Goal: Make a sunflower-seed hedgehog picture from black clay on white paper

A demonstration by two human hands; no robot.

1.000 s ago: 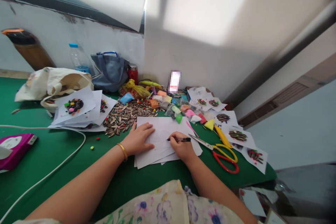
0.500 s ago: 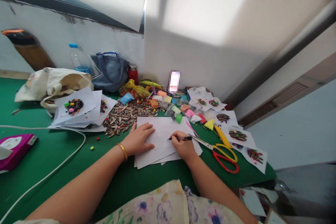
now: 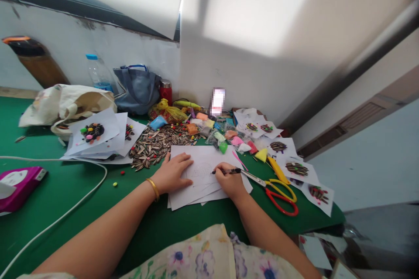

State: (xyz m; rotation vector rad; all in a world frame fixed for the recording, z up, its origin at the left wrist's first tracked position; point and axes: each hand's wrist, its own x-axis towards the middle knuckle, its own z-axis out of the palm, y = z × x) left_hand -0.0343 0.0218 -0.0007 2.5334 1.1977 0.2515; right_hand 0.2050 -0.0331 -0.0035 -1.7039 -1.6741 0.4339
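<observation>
A small stack of white paper (image 3: 186, 198) lies on the green table in front of me, with a faint line drawing on the top sheet. My left hand (image 3: 173, 173) rests flat on the sheet's left side, fingers spread. In my right hand (image 3: 229, 179) a black pen (image 3: 235, 170) is gripped, its tip on or just above the drawing; contact is too small to tell. Scissors (image 3: 262, 181) with one yellow and one red handle lie right of that hand. A heap of sunflower seeds (image 3: 153, 144) sits beyond my left hand.
Small bags of coloured clay (image 3: 235, 141) lie behind the paper. Sheets with seed pictures rest at the left (image 3: 108, 135) and right (image 3: 296, 168). A yellow cutter (image 3: 278, 170) lies near the scissors. A white cable (image 3: 81, 200) crosses the left, beside a purple tissue pack (image 3: 24, 185).
My right hand and the pen have shifted very slightly right over the drawing. My left hand stays in place on the paper.
</observation>
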